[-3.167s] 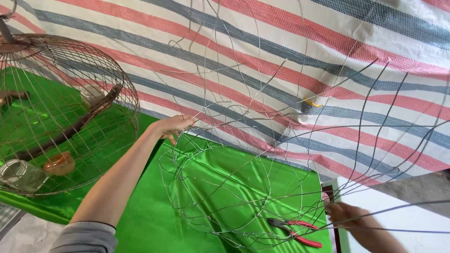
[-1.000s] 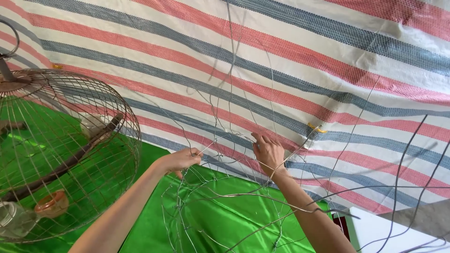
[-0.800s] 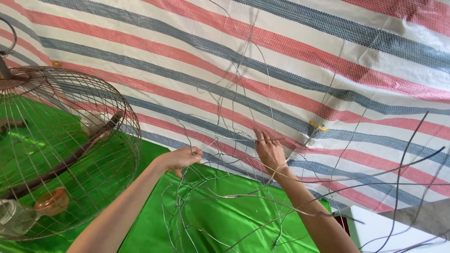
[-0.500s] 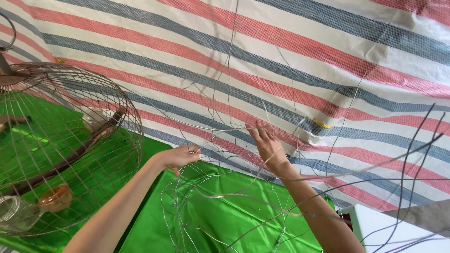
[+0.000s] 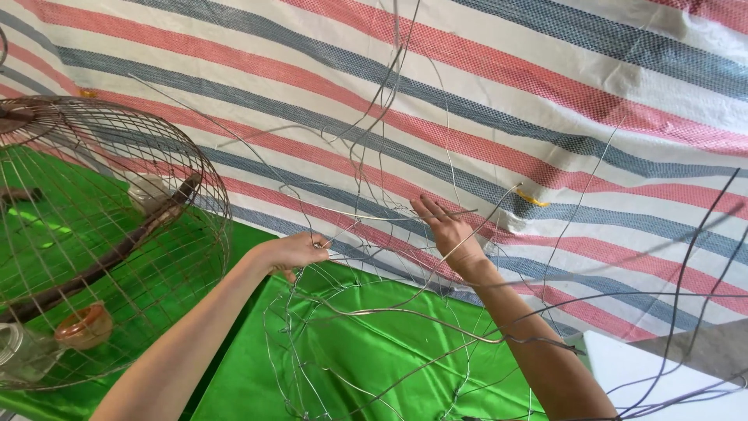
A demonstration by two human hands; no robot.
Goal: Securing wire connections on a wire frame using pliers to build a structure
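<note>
Since a moment earlier, lifted the right hand higher, fingers loosely spread against a horizontal wire of the half-built wire frame over the green cloth, while kept the left hand pinched on its rim wire.

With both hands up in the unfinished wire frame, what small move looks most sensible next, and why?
Probably the right hand should close its fingers on the thin horizontal wire they touch. The left hand already pinches the wire frame at that wire's other end, while the right hand's fingers look extended rather than gripping, so the loose strand seems held on one side only.
</note>
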